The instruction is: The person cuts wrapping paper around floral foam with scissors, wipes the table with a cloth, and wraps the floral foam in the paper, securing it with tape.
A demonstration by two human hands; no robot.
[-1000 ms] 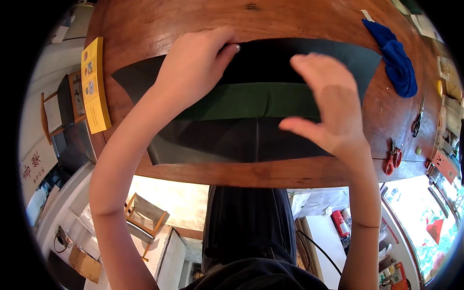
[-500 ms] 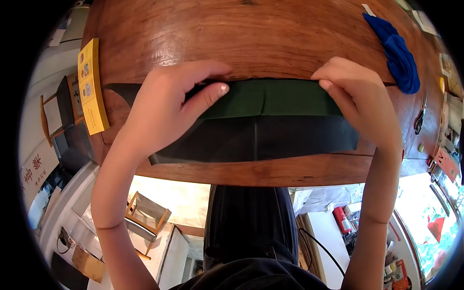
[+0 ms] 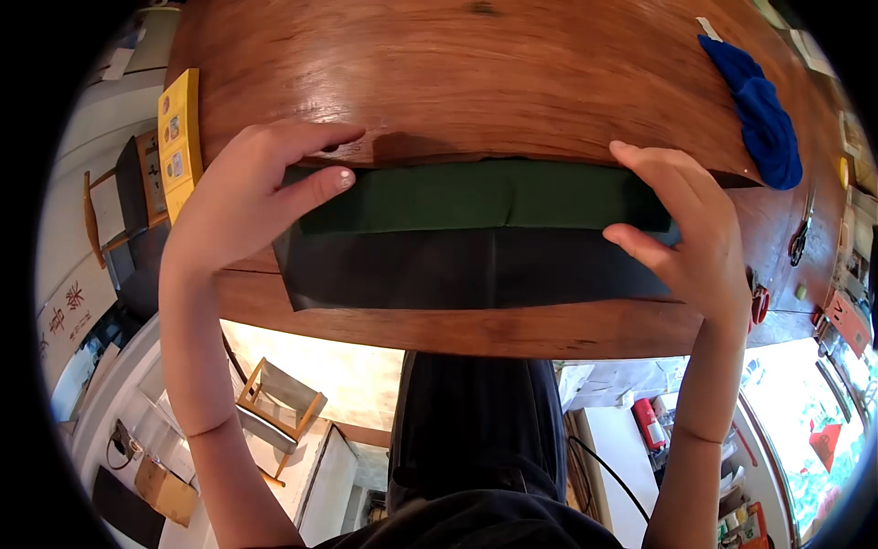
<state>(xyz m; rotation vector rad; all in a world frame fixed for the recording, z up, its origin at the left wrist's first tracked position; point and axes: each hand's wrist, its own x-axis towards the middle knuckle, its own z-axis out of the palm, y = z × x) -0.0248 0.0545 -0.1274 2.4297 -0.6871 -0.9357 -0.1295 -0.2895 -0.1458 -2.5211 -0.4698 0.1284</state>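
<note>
A long dark green strip [image 3: 421,197], creased across its middle, lies along the far edge of a black sheet [image 3: 393,272] on the wooden table. Whether the strip is a folded-over part of the sheet I cannot tell. At its left end, my left hand [image 3: 240,197] is open, thumb and forefinger spread apart over the strip's corner. Over the right end, my right hand [image 3: 688,224] also has thumb and fingers parted, with nothing visible gripped between them. Both hands partly cover the ends of the sheet.
A yellow booklet [image 3: 180,137] lies at the table's left edge. On the right are a blue cloth [image 3: 766,123], black-handled scissors [image 3: 801,240] and a red-handled tool [image 3: 759,306] partly behind my forearm. The wooden table's [image 3: 439,73] near edge runs just in front of my lap.
My left hand has slid left along the green strip. My right hand has released its pinch on the far edge and spread its fingers, moving slightly lower.
</note>
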